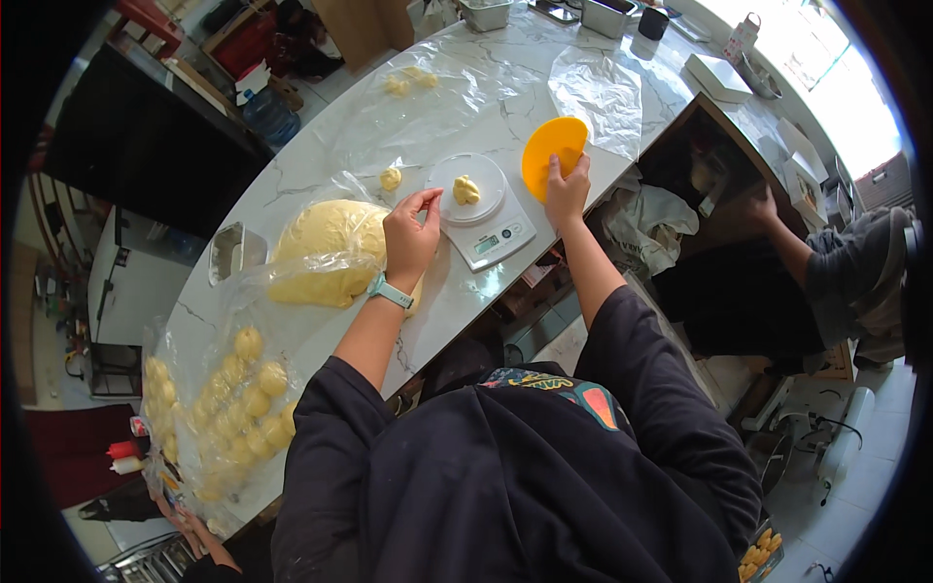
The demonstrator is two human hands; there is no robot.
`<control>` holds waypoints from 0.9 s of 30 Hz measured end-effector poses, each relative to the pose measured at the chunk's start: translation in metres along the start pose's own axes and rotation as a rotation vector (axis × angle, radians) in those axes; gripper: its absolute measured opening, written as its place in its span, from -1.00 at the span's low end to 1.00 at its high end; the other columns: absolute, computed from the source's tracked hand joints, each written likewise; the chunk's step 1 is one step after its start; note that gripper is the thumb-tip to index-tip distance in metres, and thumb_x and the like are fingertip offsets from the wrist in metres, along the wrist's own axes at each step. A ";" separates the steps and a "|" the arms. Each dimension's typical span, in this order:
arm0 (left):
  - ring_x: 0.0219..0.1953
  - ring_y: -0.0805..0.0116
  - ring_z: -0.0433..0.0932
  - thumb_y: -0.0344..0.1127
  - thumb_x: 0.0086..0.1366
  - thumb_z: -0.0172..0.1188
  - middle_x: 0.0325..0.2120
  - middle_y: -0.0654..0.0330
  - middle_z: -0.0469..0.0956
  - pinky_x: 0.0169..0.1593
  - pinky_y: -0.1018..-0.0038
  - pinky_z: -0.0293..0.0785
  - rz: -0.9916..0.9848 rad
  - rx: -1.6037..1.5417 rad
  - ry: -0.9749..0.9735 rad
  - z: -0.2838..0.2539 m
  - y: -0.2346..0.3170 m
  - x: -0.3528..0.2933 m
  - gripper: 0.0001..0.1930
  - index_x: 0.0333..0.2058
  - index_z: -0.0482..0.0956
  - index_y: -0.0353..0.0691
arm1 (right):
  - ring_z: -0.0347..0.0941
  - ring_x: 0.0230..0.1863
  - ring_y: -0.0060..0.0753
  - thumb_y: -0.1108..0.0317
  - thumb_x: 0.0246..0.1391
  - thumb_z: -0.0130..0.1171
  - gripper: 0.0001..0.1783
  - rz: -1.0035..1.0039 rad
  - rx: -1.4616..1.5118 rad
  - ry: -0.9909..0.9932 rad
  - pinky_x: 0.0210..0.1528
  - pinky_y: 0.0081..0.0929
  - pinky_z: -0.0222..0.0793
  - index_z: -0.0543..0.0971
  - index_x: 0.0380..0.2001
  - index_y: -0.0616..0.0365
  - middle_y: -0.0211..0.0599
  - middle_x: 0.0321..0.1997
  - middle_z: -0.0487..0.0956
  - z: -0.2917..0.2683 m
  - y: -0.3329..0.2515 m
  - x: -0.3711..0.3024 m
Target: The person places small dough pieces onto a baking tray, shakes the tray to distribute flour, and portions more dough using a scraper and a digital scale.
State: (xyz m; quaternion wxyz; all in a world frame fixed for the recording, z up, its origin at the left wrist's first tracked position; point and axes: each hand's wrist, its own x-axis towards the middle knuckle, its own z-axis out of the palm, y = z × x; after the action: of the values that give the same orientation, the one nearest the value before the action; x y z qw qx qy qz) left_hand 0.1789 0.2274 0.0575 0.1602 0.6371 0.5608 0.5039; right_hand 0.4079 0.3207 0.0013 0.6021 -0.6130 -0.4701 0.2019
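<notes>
A piece of pale yellow dough (466, 190) rests on the round clear plate of a white digital kitchen scale (502, 243). My left hand (413, 233), with a light watch on its wrist, is at the plate's left edge with its fingertips pinched together. Whatever they hold, if anything, is too small to make out. In my right hand (567, 187) is a yellow plastic dough scraper (540, 154), raised to the right of the scale. A big mound of dough (326, 233) lies left of my left hand, partly under clear plastic. One small dough lump (391, 179) sits just behind the scale.
Plastic-covered dough balls (238, 398) fill the counter's near left. A metal tin (236, 255) stands beside the mound. Farther back lie more dough bits (410, 80) on plastic sheeting and a clear bag (598, 97). Another person's arm (782, 233) reaches in at right.
</notes>
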 end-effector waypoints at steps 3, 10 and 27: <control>-0.23 0.28 0.63 -0.40 0.18 0.25 -0.26 0.04 0.63 -0.19 0.47 0.49 -0.060 -0.010 -0.004 0.004 -0.006 0.015 -0.80 -0.20 0.63 -0.27 | 0.54 -0.14 0.02 0.26 0.14 0.15 -0.57 0.006 -0.027 -0.058 -0.12 -0.25 0.41 0.34 -0.02 0.30 0.08 -0.18 0.57 0.005 -0.005 0.008; -0.21 0.05 0.59 -0.33 0.15 0.26 -0.25 -0.02 0.60 -0.09 0.33 0.49 0.295 0.110 -0.298 0.026 -0.026 0.052 -0.73 -0.16 0.60 -0.29 | 0.54 -0.16 0.13 0.27 0.16 0.12 -0.57 -0.033 0.024 -0.060 -0.11 -0.19 0.42 0.34 0.00 0.30 0.16 -0.21 0.57 0.013 -0.009 0.005; -0.33 0.13 0.56 -0.23 0.08 0.04 -0.37 -0.05 0.60 -0.16 0.37 0.43 -0.524 0.232 -0.479 -0.072 -0.158 0.147 -0.68 -0.26 0.67 -0.20 | 0.56 -0.16 0.05 0.27 0.15 0.14 -0.58 0.008 -0.002 -0.084 -0.12 -0.24 0.43 0.36 -0.02 0.31 0.08 -0.21 0.58 0.023 -0.013 0.020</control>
State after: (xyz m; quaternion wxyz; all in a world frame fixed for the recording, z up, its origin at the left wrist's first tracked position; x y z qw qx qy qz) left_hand 0.0119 0.3805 0.0354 0.3374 0.5858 0.7047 0.2156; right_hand 0.3946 0.3478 0.0154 0.5802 -0.6066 -0.4927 0.2294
